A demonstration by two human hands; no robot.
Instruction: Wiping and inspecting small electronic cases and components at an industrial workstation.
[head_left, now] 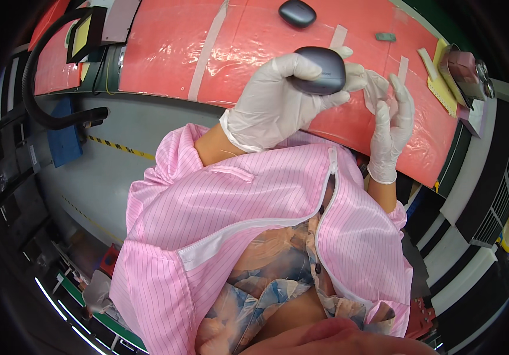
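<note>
My gloved left hand (275, 89) is closed on a smooth dark grey case (324, 74), rounded like an earbud charging case, gripping it between thumb and fingers above the red-covered table. Its lid looks closed. To the right, my gloved right hand (391, 124) is raised a short way from the case with its fingers curled. A thin, whitish crumpled piece (375, 92), like a cloth or film, runs from its fingers toward the left hand. A second dark case (297, 13) lies on the table beyond my left hand.
Pale tape strips cross the red table cover (165, 53). A small green block (385, 36) lies at the far right, near yellow pads (442, 89) and a pinkish device (464, 71). At the left, a black flexible hose (29, 89) arches beside a black-framed box (86, 35).
</note>
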